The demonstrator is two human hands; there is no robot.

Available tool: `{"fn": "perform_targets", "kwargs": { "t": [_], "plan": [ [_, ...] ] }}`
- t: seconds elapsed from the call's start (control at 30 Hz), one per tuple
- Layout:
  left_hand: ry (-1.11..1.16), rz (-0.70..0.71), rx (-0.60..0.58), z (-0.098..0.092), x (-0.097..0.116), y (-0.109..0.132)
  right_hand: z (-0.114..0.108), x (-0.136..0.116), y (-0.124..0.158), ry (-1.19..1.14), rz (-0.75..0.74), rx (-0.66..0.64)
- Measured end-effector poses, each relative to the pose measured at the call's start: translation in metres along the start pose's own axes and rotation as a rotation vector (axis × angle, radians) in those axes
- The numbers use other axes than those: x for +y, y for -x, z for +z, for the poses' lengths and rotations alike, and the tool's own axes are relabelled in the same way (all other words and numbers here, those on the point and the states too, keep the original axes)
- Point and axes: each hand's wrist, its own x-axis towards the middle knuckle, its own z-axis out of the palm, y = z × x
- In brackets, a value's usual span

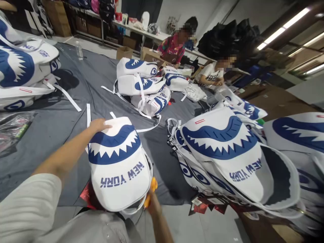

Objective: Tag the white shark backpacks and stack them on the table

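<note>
A white backpack (115,162) with a blue jagged-tooth print and NEW YORK lettering lies in front of me, its lettering upside down. My left hand (98,125) grips its far left edge, thumb on the white panel and the other fingers mostly hidden. Beside the near right side of the bag, my right hand (152,199) is closed around orange-handled scissors (153,184); their blades are hidden behind the bag. White straps (88,114) stick out past the far end. Under the near left corner a red tag (87,195) shows.
A grey cloth (76,135) covers the table. Similar backpacks are stacked at right (217,135), left (22,67) and centre back (139,84). A clear bottle (79,50) and plastic packets (15,130) lie left. Two people (174,47) work across the table.
</note>
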Motion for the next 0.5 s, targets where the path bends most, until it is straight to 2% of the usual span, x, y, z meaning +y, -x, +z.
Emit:
{"fn": "perform_targets", "kwargs": {
  "t": [0.07, 0.1, 0.2, 0.27, 0.3, 0.4, 0.47, 0.5],
  "plan": [
    [0.007, -0.076, 0.007, -0.009, -0.032, 0.006, -0.014, -0.022, -0.024, -0.150, 0.007, 0.213],
    [0.026, -0.098, 0.002, -0.015, -0.048, 0.013, -0.023, -0.034, -0.036, -0.176, 0.001, 0.254],
    [0.132, -0.085, -0.054, -0.019, -0.091, 0.053, -0.046, -0.064, -0.066, -0.213, -0.024, 0.306],
    [0.272, -0.057, -0.093, -0.008, -0.109, 0.093, -0.050, -0.069, -0.079, -0.219, -0.002, 0.313],
    [0.400, -0.054, -0.100, 0.001, -0.115, 0.115, -0.048, -0.067, -0.083, -0.217, 0.023, 0.311],
    [0.709, -0.177, 0.013, 0.035, -0.119, 0.171, -0.031, -0.045, -0.088, -0.203, 0.099, 0.347],
    [0.815, -0.312, 0.019, 0.049, -0.117, 0.192, -0.022, -0.025, -0.086, -0.197, 0.117, 0.407],
    [0.851, -0.373, -0.019, 0.053, -0.117, 0.196, -0.019, -0.015, -0.082, -0.196, 0.119, 0.432]
  ]
}}
